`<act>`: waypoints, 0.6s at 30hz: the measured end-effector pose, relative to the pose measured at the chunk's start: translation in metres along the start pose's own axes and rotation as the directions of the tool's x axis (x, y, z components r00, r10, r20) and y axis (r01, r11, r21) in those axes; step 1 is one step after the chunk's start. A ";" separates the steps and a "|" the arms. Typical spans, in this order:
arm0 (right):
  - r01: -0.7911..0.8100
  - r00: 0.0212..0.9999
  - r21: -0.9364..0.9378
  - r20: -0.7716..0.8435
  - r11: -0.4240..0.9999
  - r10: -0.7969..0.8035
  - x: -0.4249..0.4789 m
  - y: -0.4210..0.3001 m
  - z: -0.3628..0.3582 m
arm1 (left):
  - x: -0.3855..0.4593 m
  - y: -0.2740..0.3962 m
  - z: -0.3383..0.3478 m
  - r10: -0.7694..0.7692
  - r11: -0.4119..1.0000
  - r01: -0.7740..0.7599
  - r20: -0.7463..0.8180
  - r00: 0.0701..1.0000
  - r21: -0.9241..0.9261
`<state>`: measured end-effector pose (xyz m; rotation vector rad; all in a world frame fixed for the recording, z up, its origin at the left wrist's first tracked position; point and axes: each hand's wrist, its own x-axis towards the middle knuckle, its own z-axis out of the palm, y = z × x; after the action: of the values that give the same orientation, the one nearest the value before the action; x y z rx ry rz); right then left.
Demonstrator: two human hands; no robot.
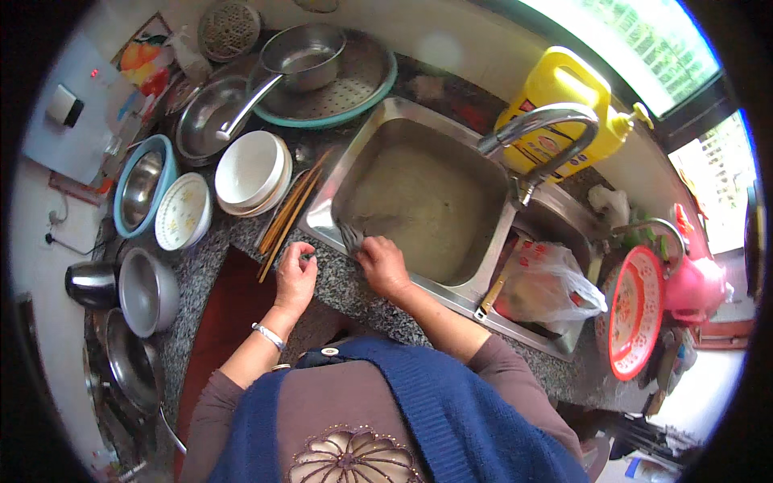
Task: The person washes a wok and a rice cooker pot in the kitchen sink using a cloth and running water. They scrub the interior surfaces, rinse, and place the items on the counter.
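My right hand is at the near left corner of the stainless steel sink, closed on what looks like a grey rag. Part of that rag lies on the sink rim. Cloudy water stands in the basin. To the left, my left hand hovers over the counter edge with its fingers curled and a gap at the thumb; nothing shows in it. Just beyond it, a bundle of wooden chopsticks lies on the granite counter, beside stacked white bowls.
A chrome faucet arches over the sink, before a yellow jug. The smaller basin holds a plastic bag and a knife-like tool. A saucepan sits in a colander. A red-rimmed basin stands right.
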<state>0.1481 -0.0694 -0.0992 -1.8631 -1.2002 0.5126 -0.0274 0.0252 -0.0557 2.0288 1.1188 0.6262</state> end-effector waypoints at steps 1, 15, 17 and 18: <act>-0.132 0.991 0.160 0.000 0.978 0.133 -0.002 0.000 -0.010 | 0.005 0.004 -0.001 0.040 0.999 -0.040 0.036 0.999 0.000; -0.083 0.958 0.882 -0.058 0.464 0.282 0.013 -0.041 -0.131 | 0.065 0.086 0.089 0.475 0.873 -0.349 0.424 0.771 -0.342; -0.071 0.912 0.914 -0.103 0.400 0.396 0.010 -0.041 -0.144 | 0.067 0.097 0.083 0.444 0.893 -0.342 0.450 0.775 -0.292; -0.078 0.904 0.915 -0.102 0.395 0.415 0.007 -0.037 -0.148 | 0.069 0.097 0.082 0.463 0.886 -0.401 0.430 0.775 -0.232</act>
<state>0.2359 -0.1202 0.0153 -1.0618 -0.2286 0.7897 0.1135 0.0202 -0.0257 2.1762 0.3059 0.3657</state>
